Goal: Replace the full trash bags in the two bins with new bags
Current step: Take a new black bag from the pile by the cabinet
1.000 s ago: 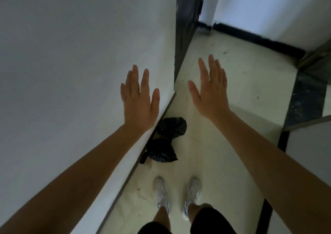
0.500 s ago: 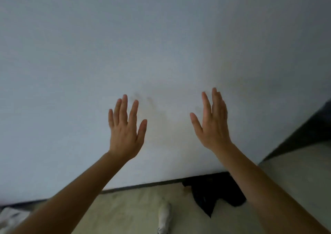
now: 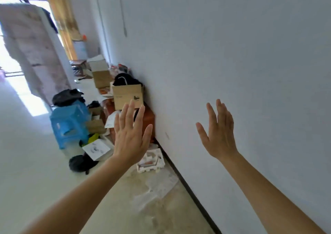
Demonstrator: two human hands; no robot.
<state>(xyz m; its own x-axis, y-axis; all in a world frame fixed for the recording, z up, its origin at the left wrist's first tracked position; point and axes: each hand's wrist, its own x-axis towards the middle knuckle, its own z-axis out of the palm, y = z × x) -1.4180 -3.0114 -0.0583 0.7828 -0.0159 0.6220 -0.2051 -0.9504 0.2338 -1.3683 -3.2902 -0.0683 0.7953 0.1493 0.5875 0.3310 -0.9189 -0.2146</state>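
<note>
The pale grey painted wall fills the right side of the view and runs down a corridor with a cream floor. Clutter lines the foot of the wall: a blue plastic stool, brown cardboard boxes, a reddish-brown case, a white foam packing tray and a crumpled black plastic bag on the floor near the stool.

No bin appears in this view, so the state of both bins cannot be verified. It cannot be told whether the black bag on the floor is one of the full trash bags.

The left hand and the right hand are raised in front of the wall, fingers spread, palms forward, and carry nothing. No new bag is in either hand.

Judgement: the person is between steps. Fitting of new bags is not confirmed and may remain outstanding.
</note>
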